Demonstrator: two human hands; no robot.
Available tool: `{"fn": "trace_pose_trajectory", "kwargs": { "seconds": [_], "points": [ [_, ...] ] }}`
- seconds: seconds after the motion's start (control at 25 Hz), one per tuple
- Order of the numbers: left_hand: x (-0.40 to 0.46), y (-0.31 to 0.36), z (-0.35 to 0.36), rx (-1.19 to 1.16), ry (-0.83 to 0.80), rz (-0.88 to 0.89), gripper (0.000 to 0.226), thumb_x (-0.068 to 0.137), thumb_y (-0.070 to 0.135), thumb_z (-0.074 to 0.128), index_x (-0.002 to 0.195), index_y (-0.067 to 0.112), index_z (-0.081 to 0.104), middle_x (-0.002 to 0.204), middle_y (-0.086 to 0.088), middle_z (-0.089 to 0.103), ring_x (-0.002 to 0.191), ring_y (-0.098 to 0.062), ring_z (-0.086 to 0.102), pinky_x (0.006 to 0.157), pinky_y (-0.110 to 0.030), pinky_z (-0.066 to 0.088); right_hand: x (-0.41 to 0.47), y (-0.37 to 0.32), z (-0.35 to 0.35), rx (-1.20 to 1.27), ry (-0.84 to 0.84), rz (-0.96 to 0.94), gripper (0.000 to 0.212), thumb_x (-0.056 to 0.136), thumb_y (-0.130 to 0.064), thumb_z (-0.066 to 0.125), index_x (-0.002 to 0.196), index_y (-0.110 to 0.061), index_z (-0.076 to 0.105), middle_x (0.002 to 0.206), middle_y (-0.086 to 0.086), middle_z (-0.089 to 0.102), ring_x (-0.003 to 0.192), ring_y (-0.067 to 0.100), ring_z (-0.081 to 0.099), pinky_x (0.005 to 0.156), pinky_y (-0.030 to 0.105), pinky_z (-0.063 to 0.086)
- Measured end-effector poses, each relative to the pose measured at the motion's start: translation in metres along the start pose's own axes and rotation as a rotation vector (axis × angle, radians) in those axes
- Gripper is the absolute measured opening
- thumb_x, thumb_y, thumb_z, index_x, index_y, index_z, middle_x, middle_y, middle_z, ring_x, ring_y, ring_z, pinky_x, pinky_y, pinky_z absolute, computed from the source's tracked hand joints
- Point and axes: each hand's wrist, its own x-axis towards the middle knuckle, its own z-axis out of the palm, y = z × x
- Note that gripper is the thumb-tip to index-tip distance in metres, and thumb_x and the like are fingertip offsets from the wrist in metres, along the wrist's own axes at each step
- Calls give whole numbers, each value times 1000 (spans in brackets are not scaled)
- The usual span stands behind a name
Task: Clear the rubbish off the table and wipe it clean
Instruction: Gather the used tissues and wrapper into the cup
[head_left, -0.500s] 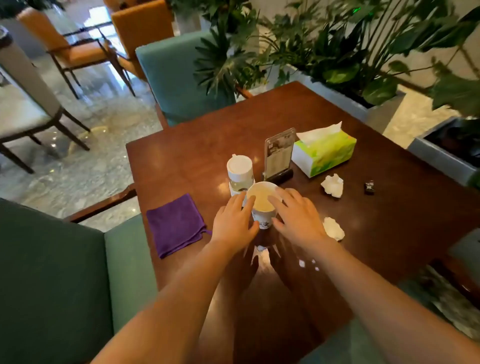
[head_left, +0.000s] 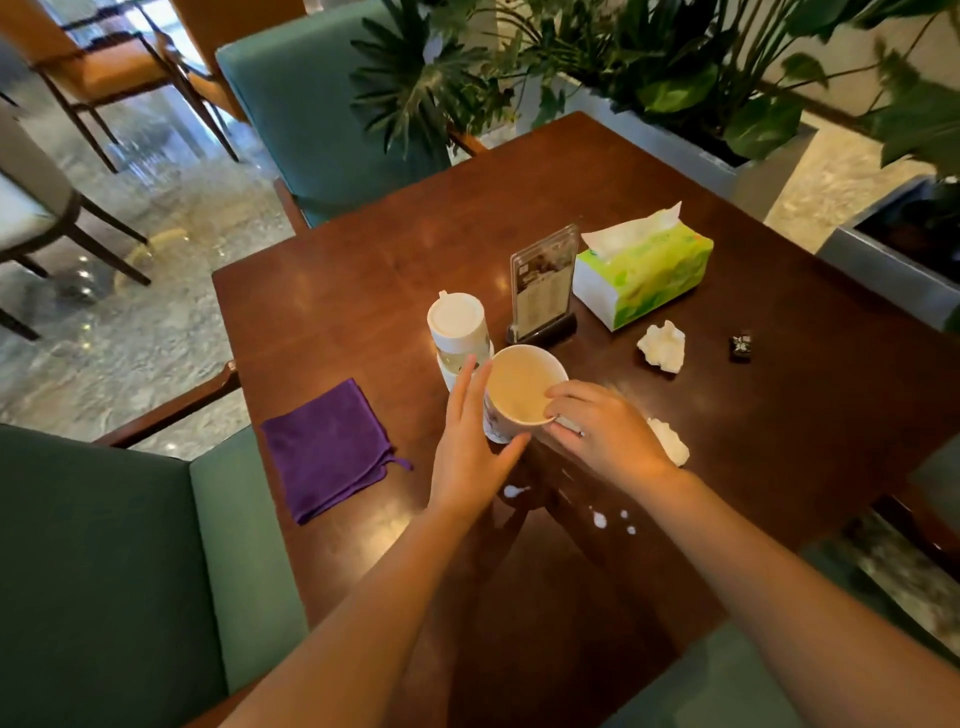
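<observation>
A paper cup (head_left: 524, 387) stands tilted toward me at the middle of the brown table (head_left: 363, 270). My right hand (head_left: 605, 434) grips its rim on the right. On the cup's left side rests my left hand (head_left: 470, 449), fingers straight and apart. A crumpled tissue (head_left: 662, 346) lies to the right, and a second one (head_left: 672, 441) is half hidden behind my right hand. A small dark wrapper (head_left: 741, 345) lies further right. White drops (head_left: 602, 519) spot the table near my wrists. A folded purple cloth (head_left: 332, 447) lies at the left edge.
A white-lidded jar (head_left: 457, 325), a menu stand (head_left: 543, 283) and a green tissue box (head_left: 644, 275) stand behind the cup. Green chairs (head_left: 311, 104) surround the table, with planters (head_left: 701, 156) at the far right and back.
The cup has tipped toward me and my right hand has taken its rim. My left hand has straightened along the cup's left side.
</observation>
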Motion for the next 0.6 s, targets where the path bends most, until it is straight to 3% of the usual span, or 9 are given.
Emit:
{"fn": "trace_pose_trajectory", "kwargs": {
  "seconds": [0.12, 0.28, 0.4, 0.52, 0.6],
  "points": [
    [-1, 7, 0, -197, -24, -72, 78, 75, 28, 78, 138, 28, 33, 134, 16, 47, 125, 1, 43, 101, -20, 41, -3, -5, -11, 57, 28, -14, 12, 77, -8, 71, 88, -2, 71, 110, 12, 68, 99, 30, 63, 86, 35, 48],
    [-8, 7, 2, -297, -32, -121, 75, 70, 23, 82, 129, 37, 38, 128, 15, 52, 120, -2, 49, 96, -21, 45, -14, -13, -20, 99, 100, -69, 9, 74, -7, 74, 83, -5, 71, 109, 11, 68, 94, 28, 65, 81, 36, 52],
    [-17, 5, 7, -330, -22, -179, 75, 71, 20, 81, 127, 42, 37, 124, 24, 51, 117, 4, 48, 89, -15, 46, -23, -13, -18, 145, 109, -86, 27, 75, -11, 74, 101, -9, 67, 122, 6, 61, 105, 21, 61, 88, 32, 53],
    [-21, 2, 10, -319, 2, -289, 79, 67, 23, 83, 130, 35, 39, 121, 26, 51, 113, 11, 48, 90, -21, 47, -38, 13, -25, 313, 276, 138, 49, 77, -16, 73, 123, -20, 56, 131, -3, 50, 107, 10, 57, 91, 19, 46],
    [-22, 1, 11, -286, 2, -309, 81, 64, 25, 84, 131, 33, 38, 120, 27, 50, 110, 15, 46, 85, -15, 46, -51, 49, -30, 208, 376, 411, 44, 78, -18, 71, 120, -21, 57, 126, 3, 53, 103, 19, 59, 86, 29, 47]
  ]
}}
